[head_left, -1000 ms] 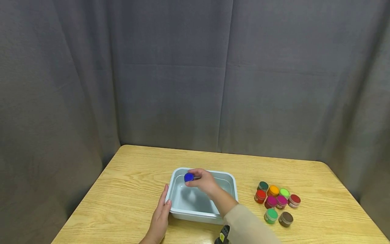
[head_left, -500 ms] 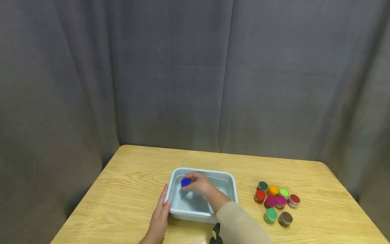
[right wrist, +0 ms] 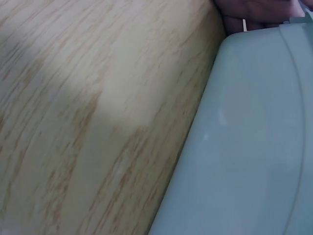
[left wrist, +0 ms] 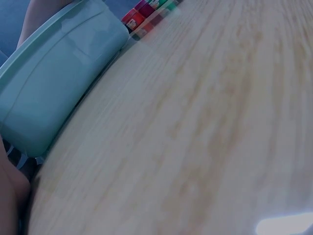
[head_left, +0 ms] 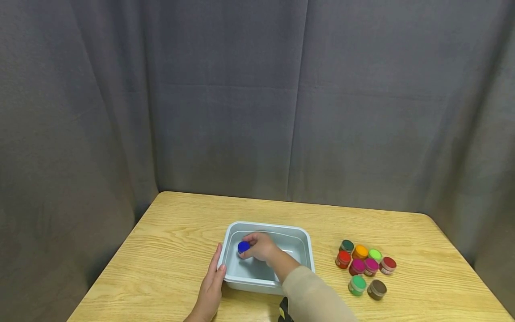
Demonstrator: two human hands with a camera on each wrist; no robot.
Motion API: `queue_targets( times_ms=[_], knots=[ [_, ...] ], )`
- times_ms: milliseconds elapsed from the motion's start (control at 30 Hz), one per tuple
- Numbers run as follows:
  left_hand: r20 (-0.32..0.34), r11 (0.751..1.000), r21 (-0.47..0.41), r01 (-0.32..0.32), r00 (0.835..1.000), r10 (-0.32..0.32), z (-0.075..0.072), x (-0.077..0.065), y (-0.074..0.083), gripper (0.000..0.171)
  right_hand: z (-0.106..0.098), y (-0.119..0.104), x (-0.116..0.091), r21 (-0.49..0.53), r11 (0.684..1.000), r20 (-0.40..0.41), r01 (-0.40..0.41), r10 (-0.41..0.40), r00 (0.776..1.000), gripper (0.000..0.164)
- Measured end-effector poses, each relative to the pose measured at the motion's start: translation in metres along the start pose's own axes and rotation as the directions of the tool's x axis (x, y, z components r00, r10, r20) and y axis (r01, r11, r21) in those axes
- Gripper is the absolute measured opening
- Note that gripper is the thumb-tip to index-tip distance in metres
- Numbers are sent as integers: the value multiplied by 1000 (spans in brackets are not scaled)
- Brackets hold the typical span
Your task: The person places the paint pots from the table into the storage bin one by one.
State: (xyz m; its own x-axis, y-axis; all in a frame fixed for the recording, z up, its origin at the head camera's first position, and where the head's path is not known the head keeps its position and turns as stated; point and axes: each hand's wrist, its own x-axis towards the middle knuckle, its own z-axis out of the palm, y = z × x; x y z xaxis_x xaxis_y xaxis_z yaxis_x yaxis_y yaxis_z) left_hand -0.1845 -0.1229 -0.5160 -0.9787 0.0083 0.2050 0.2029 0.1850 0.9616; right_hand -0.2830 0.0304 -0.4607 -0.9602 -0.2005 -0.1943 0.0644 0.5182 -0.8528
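In the head view a pale blue-grey plastic tub stands near the front middle of the table. Its left wall is touched by my left hand, whose fairly straight fingers lie along the outside, thumb at the rim. My right hand reaches down inside the tub and pinches a small jar with a blue lid, close over the floor at the left end. The jar's body is mostly hidden by lid and fingers. In the right wrist view the tub's outer wall fills the right side, with left-hand fingers at its far end.
Several small jars stand grouped right of the tub, among them a red one, an orange one, a green one and a brown one. The wooden table has grey curtains behind and beside it.
My right hand has moved the blue-lidded jar down and slightly left, deeper into the tub. The left hand stays at the tub's left wall.
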Motion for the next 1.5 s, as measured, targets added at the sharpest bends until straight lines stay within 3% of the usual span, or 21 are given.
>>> queue_targets(
  times_ms=[300,633,867,1167,1500],
  knots=[
    [-5,1000,-1,24,1000,-24,1,-1,0,54,-10,-4,-6,53,997,26,59,-61,998,46],
    [-23,1000,3,18,1000,-18,0,-3,4,54,-45,-10,-24,134,990,87,40,-51,995,48],
    [-54,999,25,21,998,-19,1,-3,3,53,-78,-5,-46,231,969,45,91,-104,994,53],
    [-52,999,19,-30,998,31,1,-3,1,52,-116,10,-71,203,974,-43,106,-99,994,51],
    [-41,1000,9,5,999,-5,1,-3,4,52,-153,29,-95,221,968,-110,119,-96,989,56]
  ],
)
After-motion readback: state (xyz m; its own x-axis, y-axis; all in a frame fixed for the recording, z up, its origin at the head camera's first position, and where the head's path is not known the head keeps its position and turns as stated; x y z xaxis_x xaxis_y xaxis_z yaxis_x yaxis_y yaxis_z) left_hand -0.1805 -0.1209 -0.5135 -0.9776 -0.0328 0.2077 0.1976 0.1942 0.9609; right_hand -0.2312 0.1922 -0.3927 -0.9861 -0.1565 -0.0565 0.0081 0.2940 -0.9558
